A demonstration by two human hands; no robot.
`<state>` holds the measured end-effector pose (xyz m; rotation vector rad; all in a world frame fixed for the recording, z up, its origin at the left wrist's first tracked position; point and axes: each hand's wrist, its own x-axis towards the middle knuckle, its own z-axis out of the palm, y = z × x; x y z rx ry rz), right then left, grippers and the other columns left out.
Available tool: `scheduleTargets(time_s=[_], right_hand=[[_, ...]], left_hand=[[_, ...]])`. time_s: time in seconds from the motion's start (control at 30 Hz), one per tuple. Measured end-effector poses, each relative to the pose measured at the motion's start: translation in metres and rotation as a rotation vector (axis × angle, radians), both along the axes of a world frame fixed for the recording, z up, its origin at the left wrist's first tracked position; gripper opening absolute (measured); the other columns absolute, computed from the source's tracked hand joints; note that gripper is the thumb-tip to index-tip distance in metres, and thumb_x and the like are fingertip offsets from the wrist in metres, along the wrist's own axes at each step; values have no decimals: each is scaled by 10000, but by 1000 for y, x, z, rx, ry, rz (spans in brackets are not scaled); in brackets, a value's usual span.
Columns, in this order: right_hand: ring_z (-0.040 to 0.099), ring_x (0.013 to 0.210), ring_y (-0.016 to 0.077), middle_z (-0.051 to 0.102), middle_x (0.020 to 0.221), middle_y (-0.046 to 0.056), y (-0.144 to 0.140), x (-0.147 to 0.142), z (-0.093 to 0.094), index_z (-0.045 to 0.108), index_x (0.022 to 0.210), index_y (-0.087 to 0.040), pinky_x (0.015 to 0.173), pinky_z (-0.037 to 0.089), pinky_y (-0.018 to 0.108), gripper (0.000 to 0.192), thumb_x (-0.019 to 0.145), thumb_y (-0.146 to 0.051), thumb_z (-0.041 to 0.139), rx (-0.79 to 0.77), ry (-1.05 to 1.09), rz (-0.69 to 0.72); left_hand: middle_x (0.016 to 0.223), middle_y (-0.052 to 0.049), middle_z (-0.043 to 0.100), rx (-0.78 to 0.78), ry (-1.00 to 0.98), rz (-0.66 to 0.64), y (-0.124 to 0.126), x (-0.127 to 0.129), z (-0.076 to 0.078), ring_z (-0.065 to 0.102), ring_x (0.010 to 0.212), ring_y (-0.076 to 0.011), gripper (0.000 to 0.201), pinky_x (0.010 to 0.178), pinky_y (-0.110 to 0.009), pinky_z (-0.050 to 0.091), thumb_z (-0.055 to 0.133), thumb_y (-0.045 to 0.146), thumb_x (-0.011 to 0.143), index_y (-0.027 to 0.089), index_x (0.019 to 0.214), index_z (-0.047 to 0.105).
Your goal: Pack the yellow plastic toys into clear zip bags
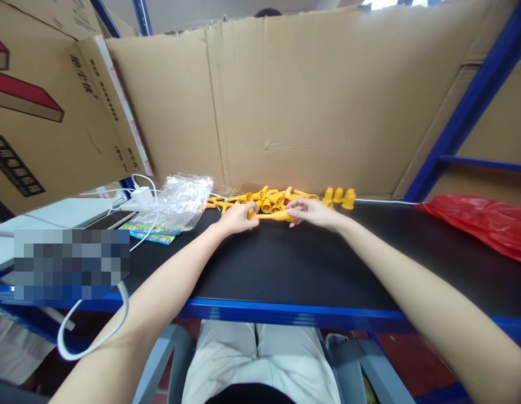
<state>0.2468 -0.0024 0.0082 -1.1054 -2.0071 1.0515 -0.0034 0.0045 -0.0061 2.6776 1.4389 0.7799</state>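
Note:
My left hand [237,219] and my right hand [308,213] meet over the far part of the black tabletop. Between them lies a yellow plastic piece with a ridged shaft [266,216], level and pointing sideways. The left fingers close round its wider left end. At its thicker right end, the right thumb and fingertips pinch it; part of that end is hidden. Just behind the hands is a pile of yellow plastic parts [275,198], some cone-shaped and hollow, others forked. Several yellow cup-like pieces [349,198] stand upright to the right of my right hand.
A clear plastic bag [180,196] rests on colourful packets [153,233] at left, beside a white charger with cables [143,196]. A red plastic bag [483,219] lies at right. Cardboard [327,101] walls off the back; a blue rail [285,313] edges the front.

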Motion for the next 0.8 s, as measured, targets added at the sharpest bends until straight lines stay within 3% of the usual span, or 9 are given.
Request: scheduleTargets(time_s=[0.13,0.27,0.47,0.63,0.8], right_hand=[[626,574,135,654,713,71,1,-10,-7,514,880,-153,602,507,280,337,848,-483,452,-62,18,-44],[612,514,131,652,661,72,-1,-13,-8,480,989,-145,500,477,243,413,897,-504,299,-132,50,-97],[645,661,140,674,890,92,-6,-3,-3,356,1179,-156,603,511,252,540,755,-325,645,-184,-29,42],[631,579,124,687,831,124,-4,-5,-7,458,949,-136,535,481,227,329,838,-442,503,-221,10,73],[566,431,104,673,645,134,2,-11,-15,548,738,-108,399,400,199,527,839,-591,363,-208,18,-13]], left_hand=[[661,6,571,12,11,44,0,0,0,534,625,-151,257,536,-230,330,543,327,691,198,908,592],[672,2,576,-9,17,72,0,0,0,545,641,-156,279,542,-231,338,540,340,695,201,932,586],[706,-5,588,-19,41,105,-1,1,1,555,666,-159,291,567,-236,351,534,337,693,205,948,579],[725,4,598,44,53,103,-2,0,1,561,671,-158,275,569,-235,355,519,325,703,221,954,561],[728,7,603,53,81,128,-1,-1,-1,564,666,-156,286,566,-230,351,520,327,697,229,963,552]])
